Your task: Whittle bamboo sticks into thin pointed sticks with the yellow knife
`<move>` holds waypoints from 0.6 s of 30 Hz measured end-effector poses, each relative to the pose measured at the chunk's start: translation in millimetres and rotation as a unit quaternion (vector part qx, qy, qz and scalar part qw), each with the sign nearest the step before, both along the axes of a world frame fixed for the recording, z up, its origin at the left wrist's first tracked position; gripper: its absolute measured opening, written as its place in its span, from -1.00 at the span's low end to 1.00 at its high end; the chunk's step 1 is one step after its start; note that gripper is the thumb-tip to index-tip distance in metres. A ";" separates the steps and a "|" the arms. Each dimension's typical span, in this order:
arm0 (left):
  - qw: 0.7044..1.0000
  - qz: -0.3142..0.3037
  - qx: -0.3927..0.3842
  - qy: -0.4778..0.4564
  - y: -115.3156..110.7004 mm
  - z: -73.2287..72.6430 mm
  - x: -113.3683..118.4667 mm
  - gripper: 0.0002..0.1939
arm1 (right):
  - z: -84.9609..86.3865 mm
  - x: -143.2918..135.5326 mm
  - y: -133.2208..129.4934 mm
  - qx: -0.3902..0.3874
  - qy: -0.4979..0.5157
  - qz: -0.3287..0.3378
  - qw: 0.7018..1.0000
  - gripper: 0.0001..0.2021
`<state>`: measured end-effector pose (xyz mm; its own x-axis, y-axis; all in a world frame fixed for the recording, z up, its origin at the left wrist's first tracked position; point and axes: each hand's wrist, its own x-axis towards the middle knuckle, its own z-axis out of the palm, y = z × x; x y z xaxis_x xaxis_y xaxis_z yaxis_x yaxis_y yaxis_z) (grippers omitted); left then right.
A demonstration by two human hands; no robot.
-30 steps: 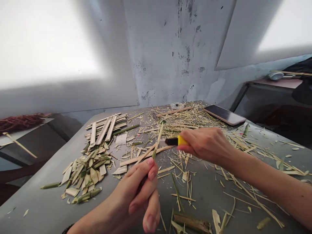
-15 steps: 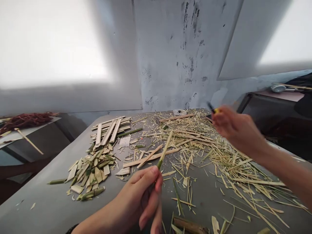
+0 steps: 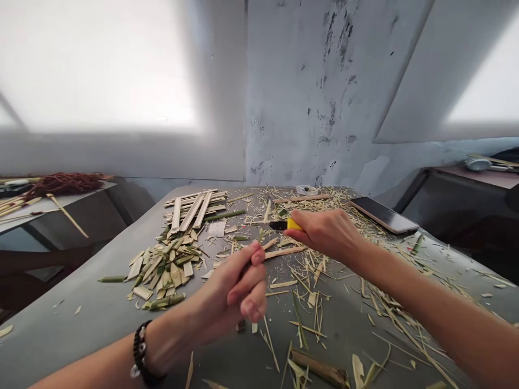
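Observation:
My left hand (image 3: 239,281) is closed in a pinch on a thin bamboo strip (image 3: 267,210) that points up and away from me. Its lower end is hidden by the fingers. My right hand (image 3: 328,232) is wrapped round a yellow and black utility knife (image 3: 279,226), whose dark front end points left and crosses the strip in view. Whether the blade touches the strip I cannot tell. Below the hands, a short piece of bamboo (image 3: 318,367) lies at the table's near edge.
Flat bamboo slats (image 3: 190,208) are stacked at the back left, above a heap of bamboo chips (image 3: 166,275). A phone (image 3: 385,214) lies at the back right among thin shavings (image 3: 389,313). Reddish cord (image 3: 67,185) sits on a side surface at the left.
My right hand has swung left and down with the knife, from the right side to the strip. The view has shifted slightly left, and the phone now shows.

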<state>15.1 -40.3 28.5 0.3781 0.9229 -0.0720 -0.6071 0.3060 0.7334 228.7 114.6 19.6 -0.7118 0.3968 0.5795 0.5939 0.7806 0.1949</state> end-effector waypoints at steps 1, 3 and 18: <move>1.000 0.008 0.004 -0.002 1.8 3.5 -3.4 -0.53 | 3.1 -6.8 6.9 -0.003 -0.008 -0.010 1.000 -0.26; 1.000 0.017 0.017 -0.004 1.6 7.2 -7.5 -0.55 | 10.6 -17.9 19.6 -0.017 -0.019 -0.034 0.999 -0.33; 0.987 -0.009 0.083 0.137 -7.5 -20.2 -0.5 -0.62 | 93.5 88.5 43.8 -0.004 0.184 -0.251 0.950 -0.53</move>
<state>14.6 -47.7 8.3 0.3810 0.9243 -0.0228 -0.3746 0.1769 0.9102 317.2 158.4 113.1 -0.1813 0.6377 0.7486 0.9186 0.3816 -0.1025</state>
